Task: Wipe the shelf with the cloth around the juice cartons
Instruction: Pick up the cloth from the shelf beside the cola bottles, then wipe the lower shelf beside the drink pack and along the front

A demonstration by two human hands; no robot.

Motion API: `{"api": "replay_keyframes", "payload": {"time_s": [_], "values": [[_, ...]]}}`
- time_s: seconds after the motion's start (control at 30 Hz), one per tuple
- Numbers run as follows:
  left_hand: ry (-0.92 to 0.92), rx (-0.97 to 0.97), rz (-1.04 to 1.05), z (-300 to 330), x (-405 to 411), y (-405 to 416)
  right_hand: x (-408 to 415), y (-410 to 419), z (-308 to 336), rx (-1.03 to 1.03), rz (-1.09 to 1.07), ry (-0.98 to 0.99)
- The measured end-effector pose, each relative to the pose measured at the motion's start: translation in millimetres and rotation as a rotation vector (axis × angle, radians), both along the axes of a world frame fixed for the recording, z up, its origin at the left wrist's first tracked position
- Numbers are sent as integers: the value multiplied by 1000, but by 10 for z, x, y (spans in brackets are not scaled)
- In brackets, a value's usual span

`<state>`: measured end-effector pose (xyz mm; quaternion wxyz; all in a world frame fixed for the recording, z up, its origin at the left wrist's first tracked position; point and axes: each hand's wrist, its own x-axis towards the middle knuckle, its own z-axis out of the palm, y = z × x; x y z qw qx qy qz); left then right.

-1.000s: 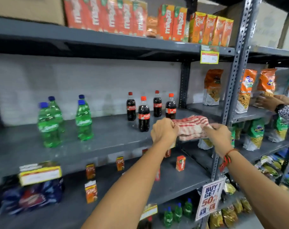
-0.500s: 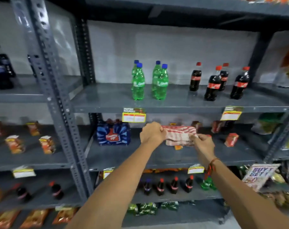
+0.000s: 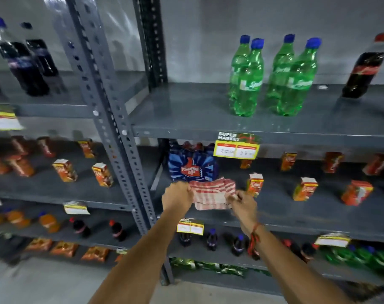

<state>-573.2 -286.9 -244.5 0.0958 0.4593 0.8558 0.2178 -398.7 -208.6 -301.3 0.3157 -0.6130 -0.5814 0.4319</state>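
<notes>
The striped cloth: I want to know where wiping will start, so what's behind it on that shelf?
Behind the striped cloth, held by the left hand and right hand, stands a blue Thums Up pack. The shelf surface directly behind the cloth is hidden.

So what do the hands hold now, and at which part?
Both hold the cloth: the left hand grips its left end, the right hand pinches its right end.
</notes>
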Motion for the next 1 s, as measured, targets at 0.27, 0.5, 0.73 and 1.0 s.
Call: {"api": "replay_keyframes", "payload": {"time_s": [0.27,0.5,0.73,1.0], "values": [[20,-28,-18,-825,-362,313,-289,208,-760,-45,83,-129],[-114,6,-56,-1270,-630,372,-263,203,-826,35,187,-380],[-157,144,-58,-1440,-784,410,-463,230,-647,405,311,-627],[185,-59,-133,-1612,-949,567,-818,436,-793,531,880,-837]]}}
